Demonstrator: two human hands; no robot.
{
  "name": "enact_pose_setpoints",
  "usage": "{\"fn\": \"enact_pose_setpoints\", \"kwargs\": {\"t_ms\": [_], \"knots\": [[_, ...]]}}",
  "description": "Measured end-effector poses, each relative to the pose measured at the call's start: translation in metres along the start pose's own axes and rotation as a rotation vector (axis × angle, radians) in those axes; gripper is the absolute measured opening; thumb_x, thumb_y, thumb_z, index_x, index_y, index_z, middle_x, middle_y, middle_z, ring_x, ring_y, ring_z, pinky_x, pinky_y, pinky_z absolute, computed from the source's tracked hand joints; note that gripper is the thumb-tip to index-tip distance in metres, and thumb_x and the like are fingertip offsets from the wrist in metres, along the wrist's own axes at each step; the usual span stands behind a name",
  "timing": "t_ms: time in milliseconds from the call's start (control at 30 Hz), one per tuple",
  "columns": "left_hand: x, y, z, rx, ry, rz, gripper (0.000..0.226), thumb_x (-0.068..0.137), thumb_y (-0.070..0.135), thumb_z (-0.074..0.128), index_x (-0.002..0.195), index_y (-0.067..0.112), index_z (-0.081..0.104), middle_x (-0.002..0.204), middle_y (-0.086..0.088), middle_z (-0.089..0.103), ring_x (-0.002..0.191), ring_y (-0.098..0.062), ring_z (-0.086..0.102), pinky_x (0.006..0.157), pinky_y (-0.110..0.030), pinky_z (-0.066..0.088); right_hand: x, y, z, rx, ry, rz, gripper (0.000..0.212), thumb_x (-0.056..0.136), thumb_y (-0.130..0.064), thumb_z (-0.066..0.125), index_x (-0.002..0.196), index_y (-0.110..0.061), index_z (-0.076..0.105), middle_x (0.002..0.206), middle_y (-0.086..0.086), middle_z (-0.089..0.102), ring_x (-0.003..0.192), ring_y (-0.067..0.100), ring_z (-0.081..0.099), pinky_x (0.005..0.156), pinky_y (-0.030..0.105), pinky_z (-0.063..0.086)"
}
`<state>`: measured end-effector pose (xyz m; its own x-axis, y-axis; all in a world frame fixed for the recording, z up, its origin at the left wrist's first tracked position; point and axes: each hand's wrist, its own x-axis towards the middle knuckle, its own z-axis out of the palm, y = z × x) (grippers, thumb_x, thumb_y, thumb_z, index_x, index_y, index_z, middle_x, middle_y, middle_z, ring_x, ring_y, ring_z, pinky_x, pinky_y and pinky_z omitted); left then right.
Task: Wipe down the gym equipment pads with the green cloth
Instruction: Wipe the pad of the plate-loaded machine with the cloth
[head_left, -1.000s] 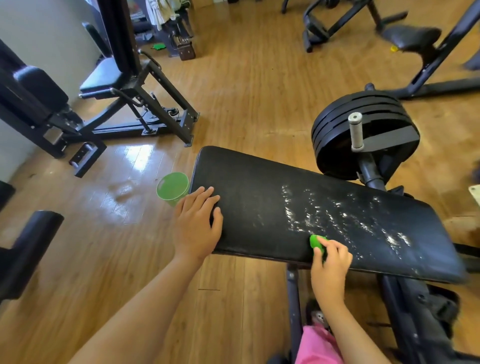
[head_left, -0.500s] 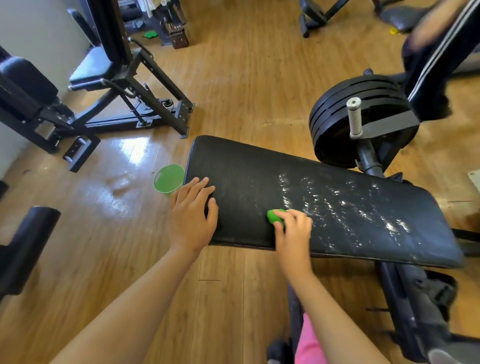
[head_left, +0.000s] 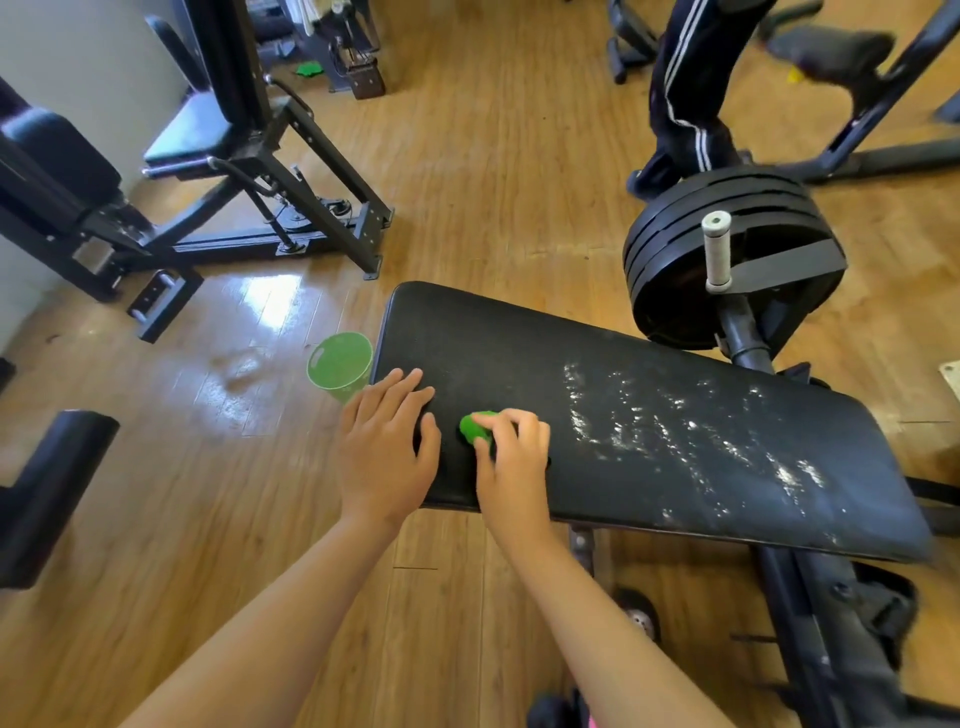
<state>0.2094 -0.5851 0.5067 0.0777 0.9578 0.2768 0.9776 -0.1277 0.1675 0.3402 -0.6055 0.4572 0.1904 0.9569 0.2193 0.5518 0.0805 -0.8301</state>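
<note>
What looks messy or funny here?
The black pad has white streaky marks over its right half, wet smears or wear, I cannot tell. A green cup sits by its left end, beside the left hand, easy to knock.

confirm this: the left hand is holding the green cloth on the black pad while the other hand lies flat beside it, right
Not quite: the head view shows the right hand holding the green cloth on the black pad, while the left hand lies flat beside it.
</note>
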Motion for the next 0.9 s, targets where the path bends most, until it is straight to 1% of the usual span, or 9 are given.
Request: {"fn": "enact_pose_setpoints", "kwargs": {"t_ms": [133, 200, 300, 400, 467, 533, 633, 767, 900], "knots": [[0.001, 0.0, -0.001, -0.001, -0.014, 0.0, 0.047, 0.093, 0.036, 0.031, 0.12, 0.019, 0.065, 0.137, 0.004, 0.056, 0.134, -0.014, 0.041, 0.108, -0.033, 0.028, 0.018, 0.006, -0.002, -0.052, -0.067, -0.087, 0.022, 0.089, -0.008, 0.062, 0.11, -0.013, 0.064, 0.113, 0.004, 0.052, 0.106, 0.016, 0.044, 0.091, 0.02, 0.033], [0.001, 0.0, -0.001, -0.01, -0.007, 0.002, 0.045, 0.093, 0.035, 0.032, 0.119, 0.019, 0.065, 0.136, 0.005, 0.056, 0.134, -0.014, 0.041, 0.109, -0.031, 0.025, 0.018, 0.024, -0.01, -0.089, -0.044, -0.08, 0.021, 0.088, -0.008, 0.063, 0.109, -0.013, 0.064, 0.113, 0.005, 0.053, 0.106, 0.018, 0.044, 0.092, 0.022, 0.034], [0.0, 0.0, -0.002, -0.024, 0.009, 0.001, 0.044, 0.093, 0.034, 0.034, 0.118, 0.019, 0.066, 0.135, 0.005, 0.058, 0.133, -0.013, 0.042, 0.109, -0.03, 0.025, 0.019, 0.059, -0.029, -0.142, 0.029, 0.016, 0.016, 0.09, -0.008, 0.061, 0.105, -0.011, 0.063, 0.11, 0.007, 0.052, 0.102, 0.021, 0.044, 0.089, 0.03, 0.04], [0.0, 0.0, -0.002, -0.036, 0.011, -0.001, 0.043, 0.093, 0.033, 0.035, 0.117, 0.018, 0.067, 0.134, 0.005, 0.058, 0.132, -0.014, 0.043, 0.109, -0.032, 0.027, 0.019, 0.096, -0.053, -0.227, 0.058, 0.092, 0.015, 0.09, -0.007, 0.059, 0.104, -0.008, 0.063, 0.109, 0.011, 0.052, 0.101, 0.024, 0.043, 0.086, 0.027, 0.035], [0.0, 0.0, -0.002, -0.042, 0.01, -0.002, 0.042, 0.093, 0.033, 0.035, 0.117, 0.018, 0.066, 0.135, 0.005, 0.058, 0.133, -0.014, 0.042, 0.109, -0.032, 0.027, 0.017, 0.113, -0.064, -0.264, 0.086, 0.149, 0.016, 0.09, -0.005, 0.059, 0.105, -0.006, 0.063, 0.108, 0.014, 0.052, 0.101, 0.027, 0.044, 0.085, 0.029, 0.035], [0.0, 0.0, -0.001, -0.042, 0.012, -0.002, 0.043, 0.093, 0.033, 0.035, 0.118, 0.018, 0.066, 0.135, 0.005, 0.057, 0.133, -0.014, 0.042, 0.109, -0.033, 0.028, 0.015, 0.117, -0.067, -0.27, 0.114, 0.237, 0.017, 0.09, -0.004, 0.058, 0.107, -0.006, 0.062, 0.11, 0.015, 0.052, 0.104, 0.03, 0.044, 0.086, 0.032, 0.035], [0.0, 0.0, 0.0, -0.041, 0.021, -0.001, 0.043, 0.093, 0.032, 0.035, 0.118, 0.018, 0.066, 0.135, 0.004, 0.057, 0.133, -0.014, 0.042, 0.108, -0.035, 0.03, 0.009, 0.097, -0.056, -0.238, 0.159, 0.327, 0.019, 0.09, -0.004, 0.057, 0.107, -0.008, 0.064, 0.109, 0.013, 0.051, 0.105, 0.029, 0.042, 0.087, 0.03, 0.032], [0.0, 0.0, 0.001, -0.03, 0.032, 0.007, 0.041, 0.092, 0.031, 0.037, 0.118, 0.017, 0.066, 0.135, 0.003, 0.057, 0.132, -0.015, 0.041, 0.108, -0.036, 0.031, 0.001, 0.041, -0.019, -0.159, 0.058, 0.131, 0.02, 0.084, -0.002, 0.063, 0.102, -0.011, 0.065, 0.107, 0.01, 0.053, 0.099, 0.028, 0.047, 0.082, 0.043, 0.047], [0.001, 0.0, 0.001, -0.013, 0.03, 0.01, 0.042, 0.092, 0.032, 0.037, 0.117, 0.016, 0.066, 0.135, 0.002, 0.057, 0.132, -0.016, 0.042, 0.108, -0.035, 0.029, 0.015, 0.002, 0.004, -0.088, -0.027, -0.039, 0.022, 0.084, -0.004, 0.065, 0.105, -0.011, 0.064, 0.11, 0.009, 0.055, 0.103, 0.026, 0.05, 0.085, 0.037, 0.047]]}}
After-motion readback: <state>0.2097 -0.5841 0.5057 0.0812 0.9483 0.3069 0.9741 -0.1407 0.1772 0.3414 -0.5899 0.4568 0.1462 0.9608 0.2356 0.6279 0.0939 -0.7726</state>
